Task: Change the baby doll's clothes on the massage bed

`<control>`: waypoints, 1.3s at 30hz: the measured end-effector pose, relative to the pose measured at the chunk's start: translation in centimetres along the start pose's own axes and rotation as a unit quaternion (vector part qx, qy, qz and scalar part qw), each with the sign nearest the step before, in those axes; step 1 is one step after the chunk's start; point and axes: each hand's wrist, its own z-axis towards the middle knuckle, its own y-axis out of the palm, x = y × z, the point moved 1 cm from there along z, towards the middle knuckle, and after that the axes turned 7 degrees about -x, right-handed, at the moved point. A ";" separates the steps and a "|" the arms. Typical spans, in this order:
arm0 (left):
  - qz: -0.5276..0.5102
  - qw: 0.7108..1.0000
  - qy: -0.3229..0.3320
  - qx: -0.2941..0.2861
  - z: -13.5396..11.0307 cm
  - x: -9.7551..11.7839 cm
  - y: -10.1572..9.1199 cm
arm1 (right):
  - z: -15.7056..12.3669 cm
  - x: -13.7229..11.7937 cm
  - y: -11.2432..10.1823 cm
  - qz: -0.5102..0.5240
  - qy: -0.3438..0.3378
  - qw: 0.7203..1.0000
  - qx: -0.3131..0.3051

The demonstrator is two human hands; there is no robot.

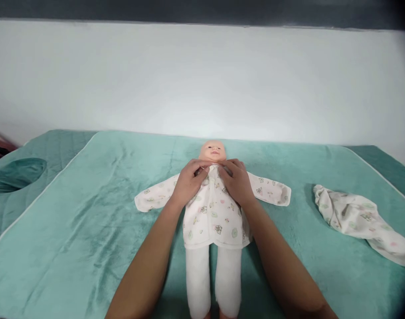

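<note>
A baby doll (pixel 213 151) lies on its back with its head toward the wall, dressed in a white long-sleeved baby shirt (pixel 218 217) printed with small pictures. The shirt's front edges meet down the middle, and both sleeves spread outward. My left hand (pixel 192 179) is at the left side of the collar, its thumb and fingers closed on the cloth. On the other side of the neck, my right hand (pixel 236 179) likewise pinches the collar. My fingers partly cover the neckline. White leggings (pixel 197 277) cover the doll's legs below the hem.
A crumpled printed baby garment (pixel 358 217) lies to the right. Beneath everything is a green plush blanket (pixel 89 208) with some creases. At the left, green quilted bedding (pixel 9 212) has a dark oval hollow. A white wall (pixel 202 79) rises behind the far edge.
</note>
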 end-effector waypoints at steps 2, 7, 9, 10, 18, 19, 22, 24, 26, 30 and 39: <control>0.027 1.000 0.011 0.011 0.0 -0.2 0.1 | 0.5 0.4 -0.1 -0.005 0.008 1.000 0.000; 0.067 0.996 0.059 0.021 0.0 -0.6 0.5 | 1.4 1.3 0.0 -0.004 0.015 1.000 0.006; 0.073 0.995 0.072 0.010 0.0 -0.8 0.5 | 1.5 1.5 0.1 -0.006 0.025 0.999 0.020; 0.079 0.994 0.078 0.004 0.0 -0.8 0.5 | 1.6 1.6 0.2 -0.009 0.032 0.999 0.023; 0.121 0.988 0.094 -0.011 -0.1 -0.9 0.3 | 1.9 2.0 0.3 -0.028 0.072 0.997 0.017; 0.123 0.988 0.094 -0.010 -0.1 -0.9 0.3 | 1.9 2.0 0.3 -0.028 0.077 0.997 0.018; 0.133 0.986 0.099 -0.015 -0.1 -0.8 0.3 | 1.9 2.0 0.2 -0.026 0.094 0.995 0.022; 0.147 0.983 0.106 -0.022 -0.1 -0.8 0.1 | 1.9 2.1 0.2 -0.023 0.099 0.994 0.027; 0.167 0.979 0.112 -0.028 -0.1 -0.9 0.0 | 1.8 2.1 0.1 -0.022 0.096 0.994 0.035; 0.225 0.970 0.090 -0.015 -0.2 -1.2 -0.4 | 1.5 2.1 -0.1 0.002 0.060 0.997 0.042; 0.107 0.992 0.070 0.023 -1.0 0.4 -0.7 | -0.3 -1.8 -2.0 0.022 -0.038 0.998 0.048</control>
